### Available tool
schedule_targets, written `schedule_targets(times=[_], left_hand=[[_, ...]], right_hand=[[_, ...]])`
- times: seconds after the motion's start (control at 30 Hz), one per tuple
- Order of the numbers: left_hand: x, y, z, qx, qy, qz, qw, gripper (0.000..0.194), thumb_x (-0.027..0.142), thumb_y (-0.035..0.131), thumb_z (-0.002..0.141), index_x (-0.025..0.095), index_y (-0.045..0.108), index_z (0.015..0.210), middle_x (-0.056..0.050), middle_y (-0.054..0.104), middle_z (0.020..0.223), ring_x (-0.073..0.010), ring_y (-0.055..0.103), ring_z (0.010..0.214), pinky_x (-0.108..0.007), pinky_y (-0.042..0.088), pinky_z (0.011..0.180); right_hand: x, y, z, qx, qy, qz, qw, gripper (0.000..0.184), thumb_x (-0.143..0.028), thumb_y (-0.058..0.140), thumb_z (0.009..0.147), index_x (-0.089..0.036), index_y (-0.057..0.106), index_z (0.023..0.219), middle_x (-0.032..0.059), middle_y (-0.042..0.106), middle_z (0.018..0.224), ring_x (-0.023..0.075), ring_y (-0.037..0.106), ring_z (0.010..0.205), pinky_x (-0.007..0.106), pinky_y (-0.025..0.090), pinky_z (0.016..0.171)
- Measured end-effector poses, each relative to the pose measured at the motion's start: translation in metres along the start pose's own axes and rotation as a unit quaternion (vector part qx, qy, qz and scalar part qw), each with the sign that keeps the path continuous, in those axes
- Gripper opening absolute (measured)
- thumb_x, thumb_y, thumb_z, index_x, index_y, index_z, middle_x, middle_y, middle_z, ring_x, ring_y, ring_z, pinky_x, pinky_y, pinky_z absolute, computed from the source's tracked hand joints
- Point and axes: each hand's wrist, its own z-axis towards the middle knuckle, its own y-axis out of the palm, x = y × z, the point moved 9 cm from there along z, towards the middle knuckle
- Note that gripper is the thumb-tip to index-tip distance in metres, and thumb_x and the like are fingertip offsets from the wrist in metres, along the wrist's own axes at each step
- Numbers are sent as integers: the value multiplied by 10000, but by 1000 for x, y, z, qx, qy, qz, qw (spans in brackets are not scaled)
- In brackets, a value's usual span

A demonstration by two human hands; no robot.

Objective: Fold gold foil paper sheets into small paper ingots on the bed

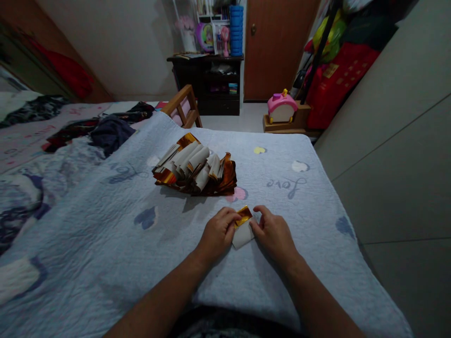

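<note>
A small piece of paper (pixel 244 235), white on one side with a shiny gold part folded over at its far end, lies between my hands just above the quilt. My left hand (pixel 218 233) pinches its left edge, fingers on the gold part. At the right edge, my right hand (pixel 273 233) holds the paper with the thumb on the white side; its index finger is bent and raised off the paper. Farther off to the left sits a loose pile of similar gold and white papers (pixel 197 164), several of them rolled or curled.
Beneath everything is a light blue quilt (pixel 282 155) with hearts and lettering. Clothes (pixel 112 134) lie at the left. A wooden chair (pixel 186 105) stands beyond the far edge, and a pink toy (pixel 282 107) sits on a box. A pale cabinet (pixel 398 155) borders the right side.
</note>
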Motion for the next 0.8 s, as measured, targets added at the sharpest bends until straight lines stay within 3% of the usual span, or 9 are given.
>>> schedule_targets(times=[0.07,0.17,0.27,0.5,0.8], left_hand=[[2,5,-1,-6,20,42,999,308,28,472,848,196,684,995,-77,654,1046,-195,643,969,-328,533,859],[3,7,-3,-3,42,103,994,269,53,489,874,202,682,988,-82,664,1037,-220,621,981,-359,529,862],[5,8,-2,-4,59,129,990,242,85,500,910,204,686,1011,-86,679,1034,-236,597,976,-379,517,855],[5,5,-2,12,51,147,988,283,110,531,936,212,648,1173,-86,648,1132,-247,554,1043,-397,494,922],[10,15,-4,-19,70,281,957,284,216,555,979,236,648,1247,-85,651,1096,-255,533,963,-389,501,825]], right_hand=[[-8,-3,-2,29,-50,-68,996,241,-220,595,852,-191,666,1080,42,634,782,214,577,741,322,421,679],[-18,-6,-3,74,-117,-90,986,216,-228,597,874,-177,673,1069,112,616,1011,257,553,950,375,449,832],[-19,-4,0,97,-126,-91,983,232,-223,584,903,-199,668,1118,119,592,1107,274,518,1027,413,429,892],[-15,5,13,74,-94,-66,991,70,-192,601,897,-220,662,915,66,647,967,257,525,960,385,379,837],[-17,2,13,71,-99,-40,992,77,-145,613,867,-209,649,844,37,653,860,234,524,895,357,344,805]])
